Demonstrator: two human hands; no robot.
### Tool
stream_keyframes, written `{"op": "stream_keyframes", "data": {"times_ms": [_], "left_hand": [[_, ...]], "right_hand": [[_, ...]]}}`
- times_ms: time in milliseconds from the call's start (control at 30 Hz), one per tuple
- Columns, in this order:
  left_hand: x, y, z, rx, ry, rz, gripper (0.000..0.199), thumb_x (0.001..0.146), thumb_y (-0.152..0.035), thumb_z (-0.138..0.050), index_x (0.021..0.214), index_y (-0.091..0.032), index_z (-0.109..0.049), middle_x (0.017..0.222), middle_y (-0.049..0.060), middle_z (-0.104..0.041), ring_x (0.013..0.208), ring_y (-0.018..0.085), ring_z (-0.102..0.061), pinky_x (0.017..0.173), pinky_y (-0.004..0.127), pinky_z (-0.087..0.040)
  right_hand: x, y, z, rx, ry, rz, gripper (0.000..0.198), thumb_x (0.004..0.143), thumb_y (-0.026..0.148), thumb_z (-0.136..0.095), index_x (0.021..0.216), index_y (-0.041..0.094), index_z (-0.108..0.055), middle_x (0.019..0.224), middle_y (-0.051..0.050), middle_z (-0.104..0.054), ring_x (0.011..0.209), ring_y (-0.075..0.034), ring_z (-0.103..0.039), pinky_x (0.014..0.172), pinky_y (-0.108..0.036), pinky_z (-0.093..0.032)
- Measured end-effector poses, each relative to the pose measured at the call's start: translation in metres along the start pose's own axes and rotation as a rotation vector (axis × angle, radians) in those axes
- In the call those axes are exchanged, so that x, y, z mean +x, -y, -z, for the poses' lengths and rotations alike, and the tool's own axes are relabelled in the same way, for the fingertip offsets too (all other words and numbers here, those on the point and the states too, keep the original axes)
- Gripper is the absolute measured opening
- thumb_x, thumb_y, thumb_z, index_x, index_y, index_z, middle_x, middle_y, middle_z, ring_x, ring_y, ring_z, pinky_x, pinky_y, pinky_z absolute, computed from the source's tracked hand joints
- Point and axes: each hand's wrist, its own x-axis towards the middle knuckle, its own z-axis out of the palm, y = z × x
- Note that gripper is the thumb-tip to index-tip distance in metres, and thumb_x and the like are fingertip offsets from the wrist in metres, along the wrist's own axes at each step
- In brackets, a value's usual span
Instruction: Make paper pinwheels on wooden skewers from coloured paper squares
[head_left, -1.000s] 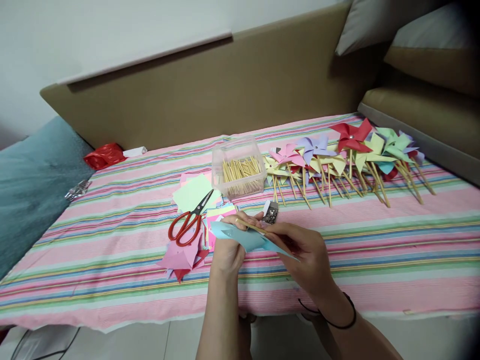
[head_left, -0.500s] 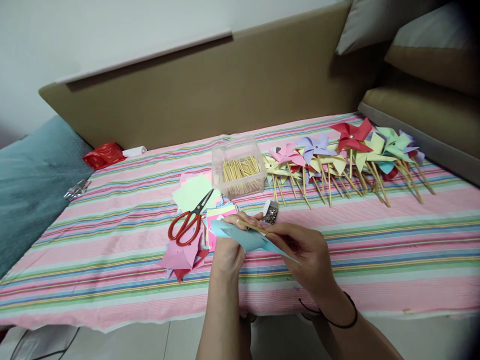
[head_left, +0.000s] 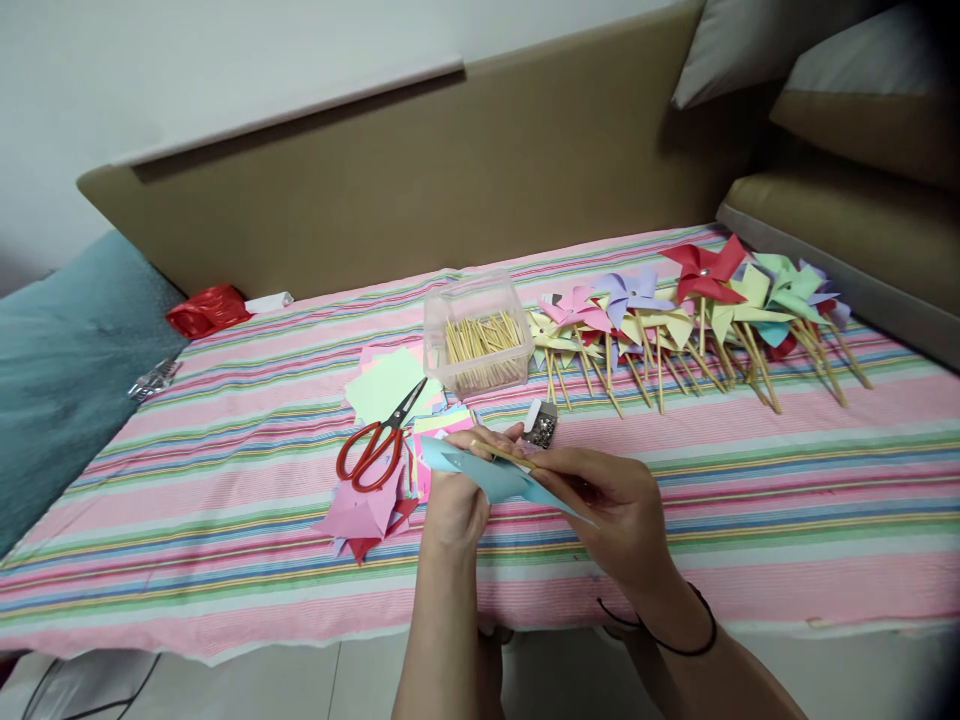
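Observation:
A light blue paper pinwheel is held up edge-on above the near part of the striped cloth. My left hand grips it from behind and below, with its fingers partly hidden by the paper. Behind the pinwheel lies a thin wooden stick, pinched by my right hand, which is closed. Where stick and paper meet is hidden by the fingers. Just past the hands sits a small box of metal pins.
Red-handled scissors lie across coloured paper sheets, with pink paper shapes nearer. A clear plastic box holds sticks. Several finished pinwheels lie at right on the striped cloth. A red bag rests at far left.
The stick and the right fingers have tipped slightly against the pinwheel. Otherwise both hands hold nearly the same place.

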Motion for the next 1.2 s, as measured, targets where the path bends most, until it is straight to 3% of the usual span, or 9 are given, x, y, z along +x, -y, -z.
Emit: {"op": "stream_keyframes", "data": {"times_ms": [200, 400, 700, 967, 1200], "left_hand": [[-0.001, 0.002, 0.006, 0.015, 0.011, -0.031, 0.033, 0.047, -0.032, -0.088, 0.050, -0.019, -0.058, 0.056, -0.005, -0.061, 0.055, 0.009, -0.058, 0.092, 0.042, -0.049], [-0.003, 0.006, 0.008, -0.055, -0.024, -0.041, 0.031, 0.047, -0.027, -0.088, 0.052, -0.019, -0.059, 0.055, -0.006, -0.057, 0.055, 0.006, -0.055, 0.081, 0.028, -0.051], [-0.004, 0.007, 0.006, -0.085, -0.028, -0.053, 0.033, 0.049, -0.026, -0.087, 0.050, -0.018, -0.055, 0.053, -0.006, -0.055, 0.051, 0.005, -0.051, 0.079, 0.028, -0.049], [-0.002, 0.004, -0.003, -0.135, 0.027, -0.012, 0.039, 0.053, -0.037, -0.085, 0.045, -0.017, -0.052, 0.045, -0.007, -0.049, 0.045, 0.005, -0.048, 0.072, 0.025, -0.052], [-0.004, 0.008, 0.000, -0.147, 0.113, -0.044, 0.012, 0.066, -0.033, -0.078, 0.066, -0.026, -0.069, 0.051, -0.007, -0.051, 0.049, 0.005, -0.050, 0.077, 0.029, -0.052]], "right_hand": [[0.000, -0.002, -0.001, -0.012, 0.027, 0.019, 0.012, 0.082, 0.020, -0.063, 0.086, 0.023, -0.074, 0.080, -0.004, -0.076, 0.070, -0.020, -0.070, 0.061, -0.030, -0.055], [-0.001, 0.001, -0.001, -0.019, 0.065, 0.070, 0.014, 0.084, 0.016, -0.062, 0.089, 0.022, -0.073, 0.076, -0.003, -0.074, 0.064, -0.016, -0.067, 0.059, -0.028, -0.052], [-0.003, 0.003, -0.002, -0.080, 0.068, 0.140, 0.015, 0.084, 0.014, -0.061, 0.091, 0.021, -0.072, 0.076, -0.004, -0.074, 0.065, -0.016, -0.067, 0.059, -0.028, -0.052], [0.001, 0.003, 0.001, -0.030, 0.058, 0.210, 0.017, 0.083, 0.010, -0.061, 0.091, 0.020, -0.071, 0.076, -0.003, -0.073, 0.064, -0.014, -0.065, 0.058, -0.025, -0.051], [0.001, 0.004, 0.004, -0.032, 0.065, 0.228, 0.016, 0.083, 0.009, -0.061, 0.090, 0.020, -0.070, 0.071, -0.002, -0.071, 0.058, -0.012, -0.061, 0.052, -0.024, -0.047]]}}
